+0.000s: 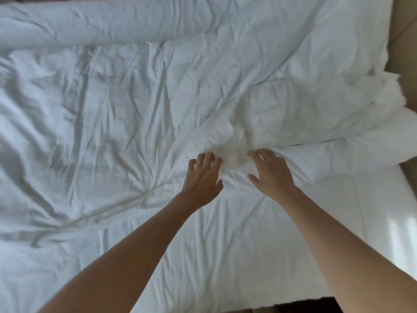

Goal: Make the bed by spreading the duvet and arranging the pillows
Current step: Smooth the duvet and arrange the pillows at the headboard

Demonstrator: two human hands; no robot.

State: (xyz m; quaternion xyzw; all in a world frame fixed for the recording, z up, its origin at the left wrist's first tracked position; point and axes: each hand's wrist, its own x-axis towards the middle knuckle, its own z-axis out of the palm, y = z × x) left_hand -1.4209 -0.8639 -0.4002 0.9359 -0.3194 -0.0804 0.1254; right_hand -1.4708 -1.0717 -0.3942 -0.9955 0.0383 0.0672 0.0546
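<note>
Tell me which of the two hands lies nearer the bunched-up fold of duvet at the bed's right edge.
The right hand. It rests against the duvet by that fold, while the left hand lies beside it, farther toward the middle.

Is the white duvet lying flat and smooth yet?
No. The duvet is spread but heavily wrinkled, bunching where the left hand and right hand rest on it.
</note>
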